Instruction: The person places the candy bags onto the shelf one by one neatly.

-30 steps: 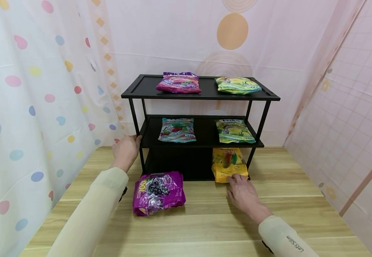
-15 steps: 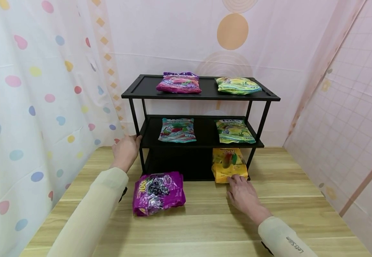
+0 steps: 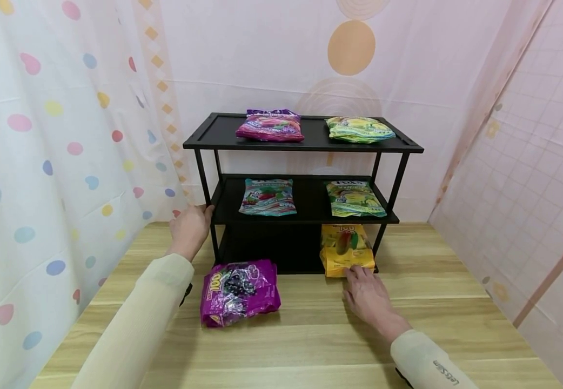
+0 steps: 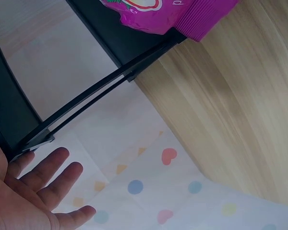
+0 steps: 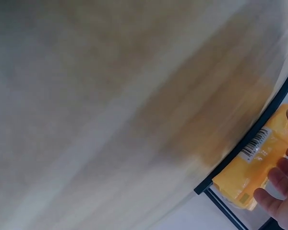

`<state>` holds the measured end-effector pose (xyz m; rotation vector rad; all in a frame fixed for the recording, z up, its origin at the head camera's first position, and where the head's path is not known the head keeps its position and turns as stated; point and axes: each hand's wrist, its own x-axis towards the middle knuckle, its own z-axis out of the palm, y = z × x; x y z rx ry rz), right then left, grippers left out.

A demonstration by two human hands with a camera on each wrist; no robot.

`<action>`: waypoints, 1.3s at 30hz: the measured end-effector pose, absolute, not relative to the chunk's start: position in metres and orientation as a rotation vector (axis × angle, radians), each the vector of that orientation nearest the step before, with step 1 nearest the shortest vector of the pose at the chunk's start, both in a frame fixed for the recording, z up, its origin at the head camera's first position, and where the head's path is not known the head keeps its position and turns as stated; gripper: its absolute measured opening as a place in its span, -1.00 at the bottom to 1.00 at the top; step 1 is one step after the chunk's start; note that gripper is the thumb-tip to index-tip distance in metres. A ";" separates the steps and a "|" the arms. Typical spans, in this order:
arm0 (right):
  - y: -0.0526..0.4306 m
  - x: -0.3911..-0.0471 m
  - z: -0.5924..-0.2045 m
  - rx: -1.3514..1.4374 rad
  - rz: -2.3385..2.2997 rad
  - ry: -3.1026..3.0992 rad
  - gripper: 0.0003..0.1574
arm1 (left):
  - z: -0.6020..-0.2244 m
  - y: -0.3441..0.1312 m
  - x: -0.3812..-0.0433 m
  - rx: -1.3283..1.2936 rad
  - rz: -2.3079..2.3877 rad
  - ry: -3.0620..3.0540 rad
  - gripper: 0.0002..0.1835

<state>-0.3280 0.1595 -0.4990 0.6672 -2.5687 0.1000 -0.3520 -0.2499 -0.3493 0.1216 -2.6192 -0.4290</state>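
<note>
A black three-tier shelf (image 3: 306, 221) stands on the table. At its left side, my left hand (image 3: 190, 229) holds the front post at the middle tier between thumb and forefinger; the other fingers (image 4: 62, 184) spread loosely outside it. My right hand (image 3: 369, 297) touches the front of a yellow candy bag (image 3: 347, 251) with mango pictures on the bottom tier at right. Its fingers (image 5: 281, 182) are loosely extended against the bag. A purple candy bag (image 3: 240, 293) with grape pictures lies at the bottom tier's left front, partly over the table.
On the top tier sit a magenta candy bag (image 3: 270, 127) and a yellow-green bag (image 3: 360, 129). The middle tier bears a teal bag (image 3: 268, 198) and a green-yellow bag (image 3: 355, 199). Patterned curtains (image 3: 67, 135) surround the wooden table (image 3: 306, 346).
</note>
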 end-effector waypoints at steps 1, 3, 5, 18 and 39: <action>0.159 -0.328 -0.500 0.664 0.099 -2.568 -0.34 | -0.349 -0.250 -0.352 0.122 -0.431 -2.620 -0.58; 0.159 -0.328 -0.500 0.660 0.098 -2.567 -0.34 | -0.349 -0.250 -0.352 0.125 -0.435 -2.625 -0.57; 0.158 -0.328 -0.501 0.654 0.094 -2.573 -0.34 | -0.349 -0.250 -0.352 0.125 -0.445 -2.624 -0.57; 0.156 -0.327 -0.497 0.644 0.090 -2.632 -0.30 | -0.349 -0.250 -0.351 0.123 -0.443 -2.609 -0.58; 0.153 -0.330 -0.489 0.625 0.091 -2.676 -0.40 | -0.350 -0.249 -0.352 0.128 -0.477 -2.598 -0.58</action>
